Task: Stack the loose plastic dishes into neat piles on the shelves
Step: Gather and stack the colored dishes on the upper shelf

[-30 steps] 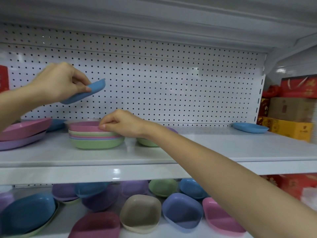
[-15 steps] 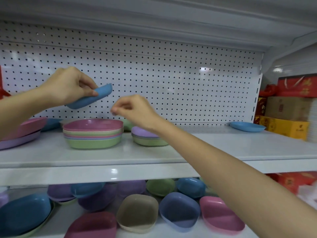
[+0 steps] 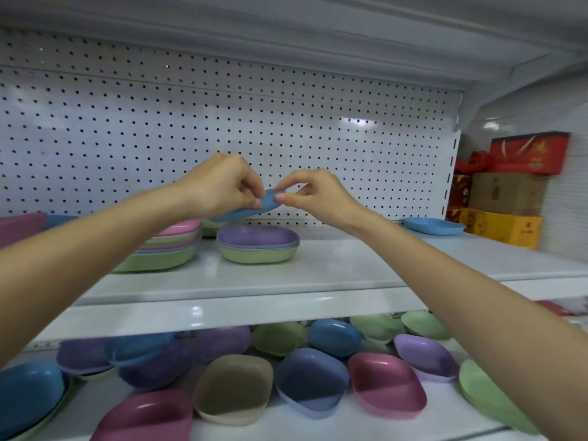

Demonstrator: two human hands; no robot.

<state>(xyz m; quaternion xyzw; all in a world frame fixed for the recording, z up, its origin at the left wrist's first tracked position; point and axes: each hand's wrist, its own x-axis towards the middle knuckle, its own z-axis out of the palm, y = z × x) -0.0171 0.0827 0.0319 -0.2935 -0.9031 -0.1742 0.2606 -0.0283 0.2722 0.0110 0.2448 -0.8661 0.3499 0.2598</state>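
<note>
Both hands have met mid-air: the left hand [image 3: 219,186] grips the blue dish [image 3: 245,211] by one rim and the right hand [image 3: 318,195] pinches its opposite edge, likely steadying it for the purple-topped pile [image 3: 257,243] below, mid upper shelf [image 3: 350,268].

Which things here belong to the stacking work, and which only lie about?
Belonging: small blue plastic dish, gripped by the left hand and pinched by the right hand; pink-topped pile of plastic dishes; purple-topped pile; loose coloured dishes below; lone blue dish at right.
Lying about: red gift box; brown cardboard carton; yellow box.
</note>
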